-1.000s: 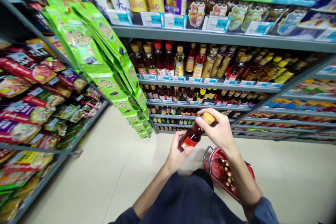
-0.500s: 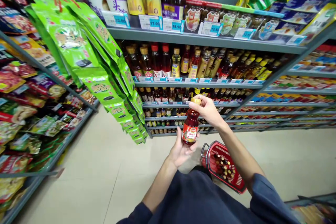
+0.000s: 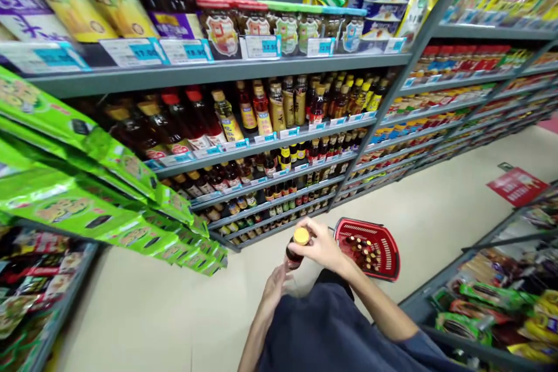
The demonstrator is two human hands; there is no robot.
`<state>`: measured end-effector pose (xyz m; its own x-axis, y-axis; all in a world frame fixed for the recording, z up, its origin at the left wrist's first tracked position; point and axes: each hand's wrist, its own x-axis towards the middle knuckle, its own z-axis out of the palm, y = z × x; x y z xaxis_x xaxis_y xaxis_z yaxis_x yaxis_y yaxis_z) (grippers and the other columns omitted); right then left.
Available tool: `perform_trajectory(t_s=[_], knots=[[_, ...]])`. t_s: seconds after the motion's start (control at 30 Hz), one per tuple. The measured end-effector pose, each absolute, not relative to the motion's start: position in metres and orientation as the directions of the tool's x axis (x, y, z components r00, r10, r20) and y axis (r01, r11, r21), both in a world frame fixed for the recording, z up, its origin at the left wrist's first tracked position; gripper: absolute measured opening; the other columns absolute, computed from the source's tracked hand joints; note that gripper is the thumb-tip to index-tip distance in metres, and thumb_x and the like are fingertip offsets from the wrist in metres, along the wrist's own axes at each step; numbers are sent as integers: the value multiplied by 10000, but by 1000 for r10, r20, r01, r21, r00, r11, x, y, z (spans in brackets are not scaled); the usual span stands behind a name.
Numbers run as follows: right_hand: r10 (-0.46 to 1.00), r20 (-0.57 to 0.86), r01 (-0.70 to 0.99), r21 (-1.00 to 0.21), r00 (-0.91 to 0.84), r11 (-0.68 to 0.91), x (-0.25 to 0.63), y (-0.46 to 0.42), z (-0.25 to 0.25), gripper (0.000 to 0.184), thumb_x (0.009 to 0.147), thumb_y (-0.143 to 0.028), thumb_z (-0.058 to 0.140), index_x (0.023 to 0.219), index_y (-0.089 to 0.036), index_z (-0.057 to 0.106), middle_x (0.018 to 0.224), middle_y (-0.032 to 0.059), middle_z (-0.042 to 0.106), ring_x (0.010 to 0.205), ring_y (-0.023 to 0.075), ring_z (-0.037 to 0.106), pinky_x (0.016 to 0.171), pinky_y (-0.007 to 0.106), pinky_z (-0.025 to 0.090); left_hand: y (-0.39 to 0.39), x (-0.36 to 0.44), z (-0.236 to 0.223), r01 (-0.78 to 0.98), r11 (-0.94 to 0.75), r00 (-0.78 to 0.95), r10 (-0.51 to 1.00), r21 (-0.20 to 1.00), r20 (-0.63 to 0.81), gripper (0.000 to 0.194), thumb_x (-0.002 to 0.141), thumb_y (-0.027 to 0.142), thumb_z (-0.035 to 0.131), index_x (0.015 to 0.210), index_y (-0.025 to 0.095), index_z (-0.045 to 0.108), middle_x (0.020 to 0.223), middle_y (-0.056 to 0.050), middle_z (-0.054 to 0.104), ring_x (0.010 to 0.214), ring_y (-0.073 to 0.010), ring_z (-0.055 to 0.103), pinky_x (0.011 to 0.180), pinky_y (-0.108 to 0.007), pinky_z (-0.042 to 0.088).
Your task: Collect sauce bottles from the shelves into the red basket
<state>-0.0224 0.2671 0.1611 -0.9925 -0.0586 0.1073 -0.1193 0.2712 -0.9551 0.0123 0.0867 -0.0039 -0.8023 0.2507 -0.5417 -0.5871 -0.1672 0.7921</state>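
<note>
A small dark sauce bottle (image 3: 293, 258) with a yellow cap is in front of my body, seen from above and tilted. My right hand (image 3: 320, 245) is closed around its neck, just under the cap. My left hand (image 3: 274, 286) is by the lower end of the bottle, fingers stretched out and not wrapped round it; whether the fingertips touch the glass I cannot tell. On the floor to the right, a red shopping basket (image 3: 389, 251) contains several bottles with light caps (image 3: 364, 253).
Shelves ahead carry bottles of oil and sauce (image 3: 261, 113), with jars (image 3: 288, 29) above. Green packets (image 3: 108, 215) hang at the left. Another shelf of packaged goods (image 3: 492, 308) stands at the lower right. A red sign (image 3: 518, 186) lies on the floor (image 3: 174, 302).
My view has turned to the right. The bottle has come lower and closer to my body. My left hand's fingers, formerly under and around the bottle, now extend beside its lower end.
</note>
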Motion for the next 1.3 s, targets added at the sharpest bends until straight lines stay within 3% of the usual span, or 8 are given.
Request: perform_trajectory(t_s=[0.13,0.33,0.43,0.53,0.7,0.87,1.07,1.3], knots=[[1,69,-64,-937,-998,343,-4,282,137,311,801,-400,751,966,-195,585,725,-49,529,610,98,427,567,222,360,72,34,-23,-488,-127,-868,168,863,-466,698,776,767,627,1164,188,665,1248,-186,703,1127,-321,681,825,-400,559],[-105,81,-117,-910,-991,398,-8,299,136,336,803,-423,780,988,-189,627,755,-34,547,643,114,463,604,238,386,96,15,32,-125,12,-941,315,992,-122,546,867,488,704,1341,241,591,1402,-123,624,1318,-298,567,1076,-443,479],[-180,128,-190,-903,-975,385,-19,312,144,290,844,-392,758,1017,-192,638,878,4,621,740,134,531,693,254,436,117,-6,58,12,162,-944,328,987,-42,531,852,413,743,1336,250,595,1344,-95,657,1226,-286,622,1074,-452,479],[-187,187,-248,-886,-964,392,-32,331,152,292,847,-368,767,1048,-192,650,969,32,660,837,159,584,770,275,456,139,-27,75,79,190,-937,348,979,8,491,858,386,742,1303,235,600,1297,-94,675,1136,-266,662,1039,-441,501],[-175,204,-258,-882,-963,393,-47,376,161,327,846,-366,770,1105,-205,654,1036,51,677,936,194,616,853,312,471,182,-46,90,84,188,-924,382,979,5,531,856,366,745,1342,240,573,1345,-102,649,1153,-262,655,1049,-442,501],[-170,160,-213,-906,-972,366,-58,430,157,366,838,-400,776,1125,-209,655,1009,42,672,884,184,602,804,301,474,237,-44,97,101,213,-924,382,972,13,416,878,354,710,1265,218,646,1249,-100,681,1100,-261,661,986,-421,539],[-285,167,-264,-900,-944,346,-87,489,150,409,859,-441,749,1176,-213,627,939,26,624,770,158,558,724,282,472,292,-50,102,70,234,-951,309,970,-6,411,896,340,687,1283,213,636,1276,-99,667,1108,-254,656,981,-414,545],[-454,242,-438,-806,-858,398,-133,520,165,374,919,-397,688,1245,-231,613,983,43,596,802,172,563,787,305,495,317,-83,102,55,293,-982,187,955,0,481,887,356,694,1339,220,601,1336,-108,639,1161,-260,646,1039,-437,517]])
